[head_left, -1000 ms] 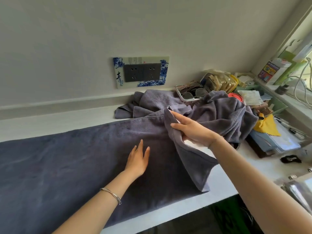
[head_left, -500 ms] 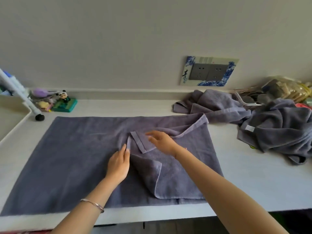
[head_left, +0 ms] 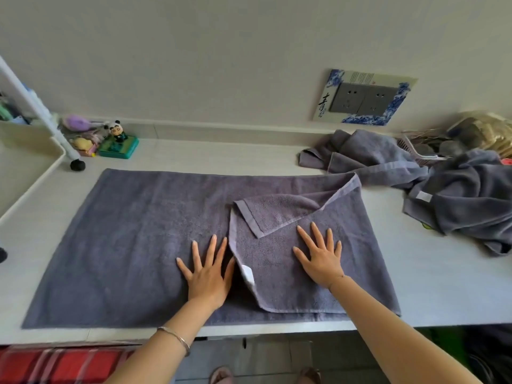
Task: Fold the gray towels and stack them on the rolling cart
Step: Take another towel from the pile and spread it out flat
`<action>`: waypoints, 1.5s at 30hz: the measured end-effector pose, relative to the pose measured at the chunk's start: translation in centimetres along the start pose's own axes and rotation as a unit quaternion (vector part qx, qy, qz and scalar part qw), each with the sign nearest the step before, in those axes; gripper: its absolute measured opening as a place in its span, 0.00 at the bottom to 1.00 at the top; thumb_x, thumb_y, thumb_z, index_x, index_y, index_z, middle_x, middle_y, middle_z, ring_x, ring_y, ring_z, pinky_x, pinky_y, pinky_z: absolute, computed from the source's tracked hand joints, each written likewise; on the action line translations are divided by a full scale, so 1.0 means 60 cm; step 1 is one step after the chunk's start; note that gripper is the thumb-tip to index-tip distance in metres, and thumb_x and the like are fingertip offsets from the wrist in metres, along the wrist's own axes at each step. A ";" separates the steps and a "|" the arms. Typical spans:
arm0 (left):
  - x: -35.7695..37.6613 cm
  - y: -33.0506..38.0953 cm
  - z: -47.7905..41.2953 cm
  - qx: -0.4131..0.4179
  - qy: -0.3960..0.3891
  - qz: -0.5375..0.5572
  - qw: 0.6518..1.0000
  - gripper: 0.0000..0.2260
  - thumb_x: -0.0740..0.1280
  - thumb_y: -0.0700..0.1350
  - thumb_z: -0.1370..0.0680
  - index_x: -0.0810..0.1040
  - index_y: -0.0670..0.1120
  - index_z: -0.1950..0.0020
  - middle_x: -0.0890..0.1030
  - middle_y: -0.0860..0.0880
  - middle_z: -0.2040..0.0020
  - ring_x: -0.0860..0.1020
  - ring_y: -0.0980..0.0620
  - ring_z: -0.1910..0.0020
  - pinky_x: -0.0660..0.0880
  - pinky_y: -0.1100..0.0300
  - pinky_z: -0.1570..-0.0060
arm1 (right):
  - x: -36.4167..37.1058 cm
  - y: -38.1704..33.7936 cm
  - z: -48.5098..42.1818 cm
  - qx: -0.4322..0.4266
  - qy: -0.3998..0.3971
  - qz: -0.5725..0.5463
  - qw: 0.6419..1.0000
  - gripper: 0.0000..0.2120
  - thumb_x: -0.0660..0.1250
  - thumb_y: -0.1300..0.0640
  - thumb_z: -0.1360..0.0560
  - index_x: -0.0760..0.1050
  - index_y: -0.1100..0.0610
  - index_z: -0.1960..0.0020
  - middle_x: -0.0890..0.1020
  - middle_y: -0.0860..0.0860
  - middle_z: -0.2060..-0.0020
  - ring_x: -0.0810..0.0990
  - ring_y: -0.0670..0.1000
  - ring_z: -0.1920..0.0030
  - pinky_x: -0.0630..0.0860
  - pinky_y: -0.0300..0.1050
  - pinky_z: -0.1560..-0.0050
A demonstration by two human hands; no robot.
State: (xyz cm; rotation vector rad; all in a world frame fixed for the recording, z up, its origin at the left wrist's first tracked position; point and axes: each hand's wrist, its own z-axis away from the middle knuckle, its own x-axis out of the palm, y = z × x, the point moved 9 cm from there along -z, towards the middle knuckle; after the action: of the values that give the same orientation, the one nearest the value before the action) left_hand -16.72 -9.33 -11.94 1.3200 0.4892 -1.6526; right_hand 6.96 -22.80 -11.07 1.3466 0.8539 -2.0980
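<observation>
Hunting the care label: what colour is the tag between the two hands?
White; the tag shows best in the head view.

The big gray towel (head_left: 144,239) is lying flat along the counter (head_left: 221,156), its right end lying doubled over toward the middle. One corner of that flap (head_left: 277,212) is turning back on itself, and a white label (head_left: 247,274) is showing at the flap's edge. More gray towels (head_left: 471,206) are sitting crumpled just off its right end. The white rolling cart (head_left: 30,187) is standing at the left.
</observation>
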 end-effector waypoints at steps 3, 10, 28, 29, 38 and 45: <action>-0.005 0.005 0.005 -0.005 0.000 0.086 0.996 0.28 0.32 0.63 0.24 0.41 0.60 0.24 0.37 0.59 0.24 0.32 0.45 0.25 0.31 0.33 0.34 | -0.001 0.008 0.010 0.006 -0.010 -0.011 1.000 0.27 0.49 0.37 0.21 0.47 0.36 0.25 0.45 0.44 0.23 0.38 0.58 0.24 0.36 0.62 0.28; -0.060 0.016 0.008 0.003 0.062 0.153 0.986 0.26 0.45 0.63 0.21 0.77 0.51 0.41 0.72 0.50 0.39 0.64 0.48 0.37 0.58 0.52 0.35 | -0.078 -0.114 0.004 -0.178 0.159 -0.042 0.970 0.17 0.64 0.45 0.23 0.75 0.52 0.38 0.75 0.49 0.40 0.72 0.52 0.38 0.65 0.49 0.36; -0.043 0.102 0.061 -0.055 -0.191 0.518 0.832 0.13 0.64 0.49 0.21 0.70 0.48 0.39 0.75 0.53 0.44 0.72 0.54 0.42 0.68 0.63 0.42 | -0.168 -0.123 -0.106 -0.163 0.098 -0.232 0.954 0.07 0.64 0.56 0.22 0.73 0.58 0.56 0.79 0.52 0.63 0.75 0.53 0.61 0.66 0.45 0.62; -0.060 0.110 0.068 -0.049 -0.189 0.529 0.826 0.11 0.64 0.49 0.21 0.71 0.48 0.40 0.75 0.55 0.45 0.73 0.56 0.43 0.70 0.64 0.44 | -0.202 -0.134 -0.103 -0.180 0.116 -0.251 0.944 0.09 0.64 0.55 0.22 0.71 0.56 0.59 0.77 0.51 0.67 0.72 0.52 0.65 0.64 0.43 0.64; -0.242 0.111 0.135 0.010 -0.178 0.606 0.775 0.08 0.66 0.45 0.22 0.75 0.49 0.43 0.83 0.53 0.53 0.82 0.59 0.56 0.77 0.68 0.59 | -0.440 -0.293 -0.069 -0.293 0.215 -0.349 0.863 0.13 0.66 0.51 0.23 0.74 0.53 0.65 0.72 0.44 0.73 0.67 0.40 0.72 0.62 0.35 0.68; -0.335 -0.035 0.156 0.021 -0.138 0.633 0.761 0.14 0.66 0.45 0.23 0.73 0.43 0.39 0.83 0.49 0.59 0.81 0.60 0.66 0.76 0.70 0.64 | -0.453 -0.492 -0.047 -0.345 0.213 -0.390 0.827 0.15 0.66 0.50 0.24 0.72 0.47 0.69 0.71 0.38 0.77 0.66 0.40 0.71 0.63 0.37 0.67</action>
State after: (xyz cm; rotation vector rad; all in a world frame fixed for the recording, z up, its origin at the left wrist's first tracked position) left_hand -23.83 -7.20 9.04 0.9710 -0.5738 -0.6345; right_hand -1.45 1.31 20.02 1.1365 2.4068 -1.6277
